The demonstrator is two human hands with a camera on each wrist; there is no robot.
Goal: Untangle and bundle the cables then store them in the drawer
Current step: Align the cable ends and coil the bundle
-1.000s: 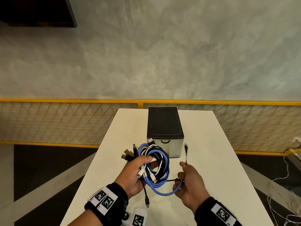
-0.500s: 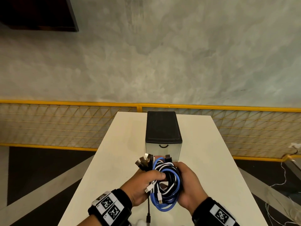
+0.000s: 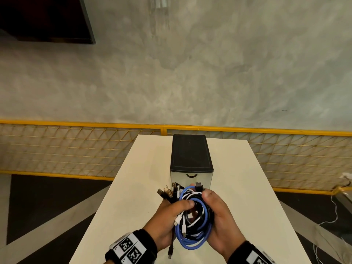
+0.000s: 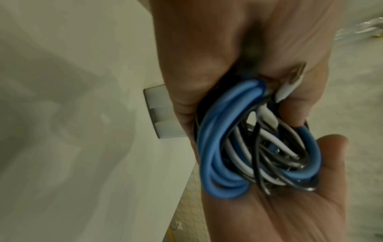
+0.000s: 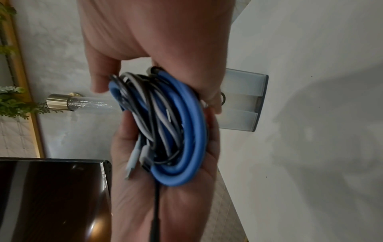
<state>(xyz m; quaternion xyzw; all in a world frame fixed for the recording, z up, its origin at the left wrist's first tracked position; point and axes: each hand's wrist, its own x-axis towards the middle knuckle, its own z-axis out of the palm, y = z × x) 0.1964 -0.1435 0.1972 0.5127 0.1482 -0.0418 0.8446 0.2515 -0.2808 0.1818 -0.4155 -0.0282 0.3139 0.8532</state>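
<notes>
- Above the near end of the white table point(image 3: 238, 187), both hands are working one coil of cables point(image 3: 194, 216), held up off the surface.
- Left hand point(image 3: 167, 218) has its fingers curled round the left side of the coil, thumb lying across the top strands: a firm grip.
- Right hand point(image 3: 219, 218) cups the right side, fingers wrapped behind, thumb tip pressed against the upper loops beside a dark plug.
- Blue cable point(image 3: 190, 242) makes the outer loops, sagging down between the two palms; black and white strands run inside it.
- A cluster of connector plugs point(image 3: 167, 193) fans out from the top left of the bundle, just past the left knuckles.
- One thin black cable end point(image 3: 170, 250) dangles loose below the left hand, its plug hanging near the table.
- From the left wrist view, the blue loops point(image 4: 219, 144) sit squeezed between the two palms, with a white plug poking out near the fingertips.
- From the right wrist view, the same bundle point(image 5: 182, 131) is pinned between both hands, a white connector lying against the palm.
- Drawer unit point(image 3: 191, 161), black top with pale translucent front, stands on the table just beyond the hands; its drawer sits flush, handle point(image 3: 191, 175) showing.
- Beyond the table, a yellow mesh railing point(image 3: 76, 147) runs across in front of a grey wall.
</notes>
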